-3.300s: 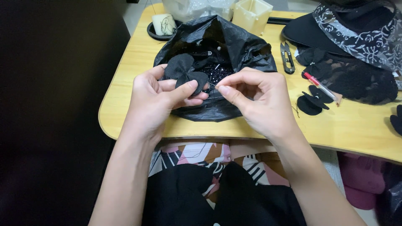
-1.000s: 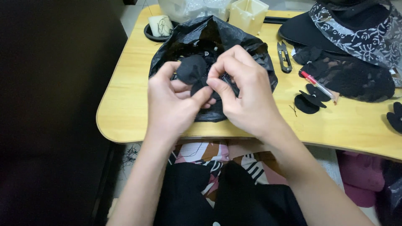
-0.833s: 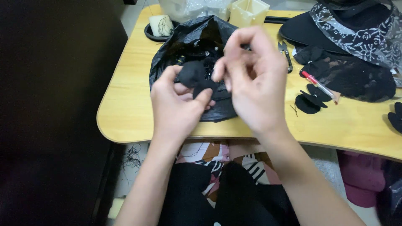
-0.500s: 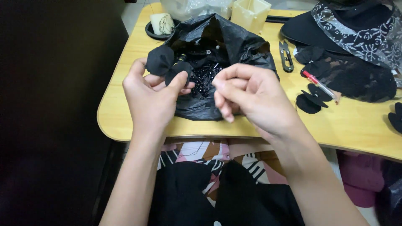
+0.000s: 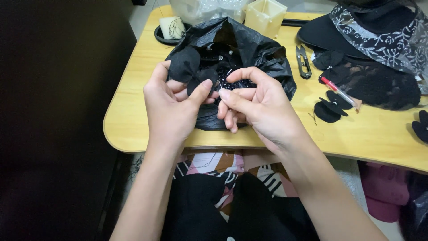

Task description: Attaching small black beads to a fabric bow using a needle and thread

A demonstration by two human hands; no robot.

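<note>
The left hand [image 5: 171, 105] pinches a black fabric flower piece [image 5: 189, 69] between thumb and fingers, holding it above the black plastic bag [image 5: 263, 53] that lies on the yellow surface [image 5: 133, 116]. The piece's rounded petals fan out toward 11 o'clock from the thumb tip. The right hand [image 5: 258, 105] is closed in a fine pinch on a thin needle [image 5: 220, 84], thumb and forefinger pressed together. The needle stands nearly upright, its long axis running 12 to 6 o'clock, and it sits just beside the lower edge of the fabric piece, at about 9 o'clock from the right hand's fingertips. Both hands almost touch; the left one carries the piece, the right one is nearest the needle's point.

Small beads [image 5: 232, 82] glint inside the bag behind the fingers. At 2 o'clock lie thread snips [image 5: 303, 60], a red-tipped pen [image 5: 336, 89] and more black cut petals [image 5: 330, 107].
</note>
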